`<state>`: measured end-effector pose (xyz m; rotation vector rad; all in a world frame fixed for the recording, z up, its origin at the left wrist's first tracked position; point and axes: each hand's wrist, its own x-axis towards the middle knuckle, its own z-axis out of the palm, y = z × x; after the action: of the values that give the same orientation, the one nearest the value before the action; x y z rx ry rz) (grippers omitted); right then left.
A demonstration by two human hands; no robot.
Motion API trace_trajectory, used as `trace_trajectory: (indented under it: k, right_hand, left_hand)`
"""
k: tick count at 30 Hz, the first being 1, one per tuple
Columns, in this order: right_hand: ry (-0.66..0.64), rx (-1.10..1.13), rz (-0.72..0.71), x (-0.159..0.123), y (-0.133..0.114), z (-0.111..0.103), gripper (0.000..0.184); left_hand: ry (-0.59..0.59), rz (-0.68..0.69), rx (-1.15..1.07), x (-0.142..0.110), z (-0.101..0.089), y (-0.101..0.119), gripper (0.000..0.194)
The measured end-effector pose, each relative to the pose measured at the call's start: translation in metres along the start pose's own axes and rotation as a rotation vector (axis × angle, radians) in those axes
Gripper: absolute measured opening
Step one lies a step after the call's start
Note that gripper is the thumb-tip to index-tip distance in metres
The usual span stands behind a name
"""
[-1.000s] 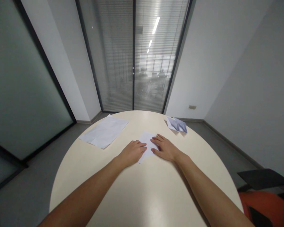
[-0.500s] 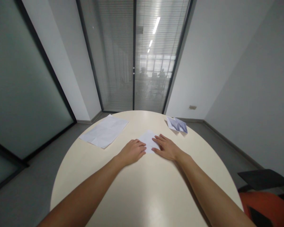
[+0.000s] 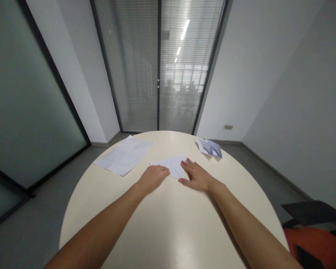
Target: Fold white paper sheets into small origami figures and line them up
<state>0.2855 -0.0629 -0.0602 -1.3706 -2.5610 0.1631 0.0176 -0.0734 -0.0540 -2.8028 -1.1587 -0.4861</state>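
A white sheet of paper [image 3: 172, 163] with crease lines lies on the table between my hands. My left hand [image 3: 153, 176] is at its near left edge, fingers together and bent over the paper, closed on that edge; the thumb is hidden. Spread over the right part of the same sheet, my right hand [image 3: 197, 175] rests flat and open, its thumb stretched toward the left hand. The sheet's left corner shows beyond my left knuckles, slightly lifted.
Flat white paper [image 3: 124, 155] lies at the table's far left. A folded paper piece [image 3: 210, 148] stands partly raised near the far right edge. The round cream table [image 3: 168, 224] carries them all. A red and black chair [image 3: 315, 243] is at the lower right.
The paper between my hands now reaches further left, past my left hand, and shows crease lines. My left hand has shifted slightly left with fingers more bent. My right hand has barely moved.
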Motion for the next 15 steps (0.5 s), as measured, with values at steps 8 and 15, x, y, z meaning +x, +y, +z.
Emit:
trace_trajectory:
  k: [8,15]
  right_hand:
    - [0.016,-0.024,-0.069,0.001,-0.011,-0.013,0.075]
    - [0.055,0.0,-0.086,0.001,-0.018,-0.02,0.052]
  left_hand:
    - [-0.027,-0.063,-0.038,0.0,-0.007,0.003,0.025]
    - [-0.023,-0.097,-0.02,0.001,-0.009,0.007,0.021]
